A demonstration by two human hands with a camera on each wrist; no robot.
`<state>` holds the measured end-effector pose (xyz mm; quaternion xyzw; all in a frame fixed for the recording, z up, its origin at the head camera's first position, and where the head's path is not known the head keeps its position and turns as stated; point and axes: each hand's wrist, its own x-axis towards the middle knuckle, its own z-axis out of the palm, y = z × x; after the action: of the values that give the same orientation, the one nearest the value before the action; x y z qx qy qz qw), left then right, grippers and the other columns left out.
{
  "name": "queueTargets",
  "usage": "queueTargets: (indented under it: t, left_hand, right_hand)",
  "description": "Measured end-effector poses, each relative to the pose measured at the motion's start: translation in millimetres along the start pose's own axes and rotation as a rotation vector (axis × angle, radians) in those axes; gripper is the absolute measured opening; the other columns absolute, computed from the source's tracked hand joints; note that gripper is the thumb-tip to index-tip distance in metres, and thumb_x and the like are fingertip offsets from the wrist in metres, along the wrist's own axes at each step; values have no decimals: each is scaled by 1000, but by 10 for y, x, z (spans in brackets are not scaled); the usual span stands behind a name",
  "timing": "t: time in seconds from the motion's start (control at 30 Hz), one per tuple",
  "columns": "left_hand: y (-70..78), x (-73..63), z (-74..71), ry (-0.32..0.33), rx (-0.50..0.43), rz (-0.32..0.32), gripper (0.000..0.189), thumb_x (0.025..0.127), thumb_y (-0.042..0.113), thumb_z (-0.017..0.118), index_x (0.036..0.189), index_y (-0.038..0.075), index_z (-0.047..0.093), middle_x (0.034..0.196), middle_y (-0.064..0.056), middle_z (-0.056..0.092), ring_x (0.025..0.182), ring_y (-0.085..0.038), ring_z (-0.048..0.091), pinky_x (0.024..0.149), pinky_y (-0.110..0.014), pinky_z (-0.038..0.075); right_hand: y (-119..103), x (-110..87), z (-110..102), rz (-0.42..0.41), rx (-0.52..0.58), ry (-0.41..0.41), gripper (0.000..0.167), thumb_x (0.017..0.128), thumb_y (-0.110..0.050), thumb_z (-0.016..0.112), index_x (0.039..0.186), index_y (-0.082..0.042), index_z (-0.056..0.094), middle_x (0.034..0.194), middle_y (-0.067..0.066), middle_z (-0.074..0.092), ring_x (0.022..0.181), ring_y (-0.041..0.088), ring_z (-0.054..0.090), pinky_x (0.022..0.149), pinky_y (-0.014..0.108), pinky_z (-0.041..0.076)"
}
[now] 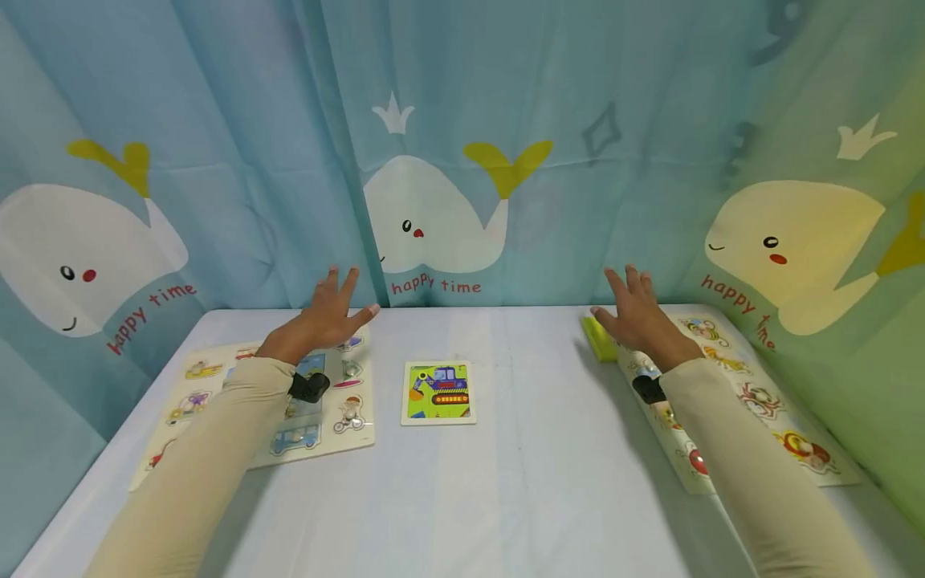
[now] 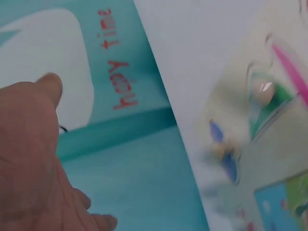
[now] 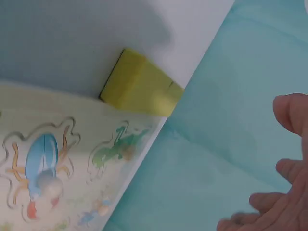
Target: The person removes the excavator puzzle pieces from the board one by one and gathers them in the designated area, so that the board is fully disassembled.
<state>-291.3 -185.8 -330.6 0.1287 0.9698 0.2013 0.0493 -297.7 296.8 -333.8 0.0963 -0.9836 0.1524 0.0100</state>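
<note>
My left hand (image 1: 323, 321) is held up with its fingers spread, over the far edge of a knobbed vehicle puzzle board (image 1: 364, 433). Nothing is in it. On the right, my other hand (image 1: 641, 319) is also raised with fingers extended and holds nothing. It hangs over a puzzle board with insects and animals (image 1: 737, 388), close above a yellow block (image 1: 599, 342) in the head view. Between the hands lies a small square picture puzzle (image 1: 438, 393) showing a digger. In the right wrist view, the yellow block (image 3: 144, 86) stands beside the board's edge.
A white-covered table (image 1: 520, 498) bears everything. Behind it hangs a blue curtain (image 1: 289, 201) printed with whales, which continues round both sides. Some see-through item with a coloured picture (image 2: 281, 204) lies on the left board, partly hidden by the left sleeve in the head view.
</note>
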Motion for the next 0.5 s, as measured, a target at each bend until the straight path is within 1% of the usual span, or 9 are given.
queueTargets:
  t: [0.07, 0.17, 0.27, 0.3, 0.37, 0.4, 0.43, 0.5]
  left_hand:
    - [6, -12, 49, -9, -35, 50, 80, 104, 40, 44, 155, 2, -4, 156, -29, -13, 142, -50, -7, 107, -66, 12]
    - [36, -56, 118, -35, -66, 111, 74, 104, 35, 45, 155, 0, 4, 158, -27, -4, 144, -44, -3, 111, -61, 10]
    - [85, -136, 209, -64, -96, 143, 67, 104, 35, 45, 155, 3, 16, 159, -22, 12, 145, -38, 9, 112, -55, 15]
    - [100, -170, 248, -75, -112, 153, 65, 104, 35, 45, 155, 4, 20, 155, -22, 26, 144, -37, 18, 112, -54, 18]
    - [132, -246, 330, -84, -139, 175, 60, 104, 36, 47, 153, 6, 29, 149, -20, 39, 140, -35, 29, 110, -52, 25]
    - [147, -286, 372, -93, -155, 182, 58, 104, 35, 47, 152, 7, 32, 137, -22, 51, 133, -35, 39, 108, -51, 29]
    - [155, -324, 418, -98, -167, 195, 57, 104, 36, 47, 151, 7, 35, 121, -23, 60, 123, -35, 48, 106, -50, 32]
    - [179, -396, 508, -102, -176, 211, 54, 104, 35, 48, 149, 7, 39, 115, -21, 63, 120, -34, 51, 104, -49, 35]
  right_hand:
    - [-6, -2, 14, -26, 35, 1, 76, 102, -29, 48, 154, 3, 3, 154, 34, -9, 139, 53, -12, 105, 69, 9]
    - [-7, -10, 49, -47, 64, 6, 73, 102, -27, 47, 154, 3, 6, 156, 32, -3, 141, 51, -5, 105, 68, 12]
    - [-7, -18, 79, -61, 72, 1, 69, 103, -26, 47, 154, 3, 11, 156, 32, 1, 142, 50, 1, 105, 67, 15]
    - [-18, -19, 85, -68, 77, 0, 68, 103, -26, 47, 154, 3, 13, 156, 32, 3, 142, 50, 4, 105, 67, 16]
    - [-46, -14, 94, -82, 84, -6, 65, 102, -26, 47, 153, 4, 17, 156, 31, 6, 141, 50, 7, 105, 66, 18]
    - [-62, -8, 95, -90, 89, -7, 64, 103, -25, 47, 152, 4, 19, 156, 31, 7, 141, 50, 9, 105, 66, 18]
    - [-80, 1, 97, -100, 92, -3, 63, 103, -25, 47, 151, 5, 22, 156, 31, 9, 141, 50, 11, 105, 65, 19]
    - [-126, 15, 104, -115, 106, 0, 61, 102, -24, 47, 151, 5, 24, 155, 31, 12, 140, 50, 13, 106, 64, 19]
